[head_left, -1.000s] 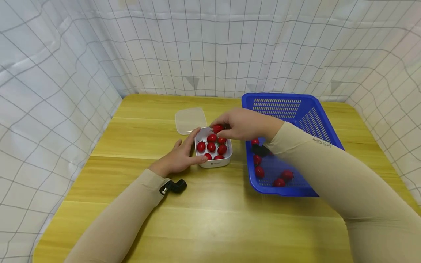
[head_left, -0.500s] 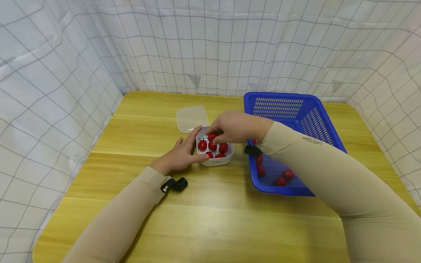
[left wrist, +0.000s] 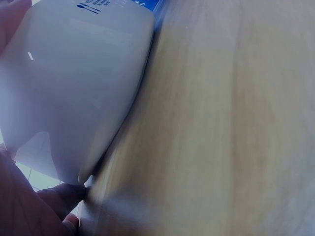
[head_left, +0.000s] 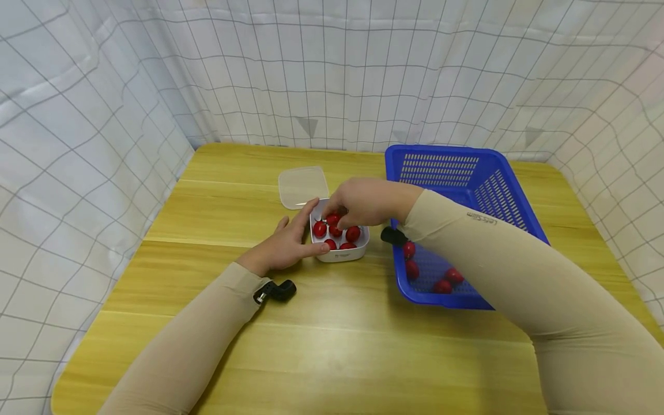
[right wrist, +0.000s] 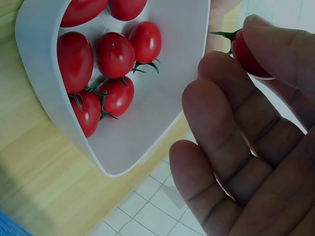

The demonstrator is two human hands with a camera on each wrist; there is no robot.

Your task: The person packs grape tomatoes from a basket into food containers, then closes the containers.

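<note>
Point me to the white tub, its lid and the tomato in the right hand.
tub (head_left: 340, 256): head view, on its near front wall.
lid (head_left: 303, 186): head view, on the middle of its flat top.
tomato (right wrist: 244, 55): right wrist view, on its red skin beside the fingertips.

The right sleeve (head_left: 479, 219) carries a short line of small dark lettering on the upper forearm; it looks like a brand mark, but it is too small to read with certainty. The white container (head_left: 339, 252) bears a small dark print on its front wall in the head view, not legible. In the left wrist view, the same container (left wrist: 74, 88) shows dark printed symbols near its top edge, one resembling a spoon.
</note>
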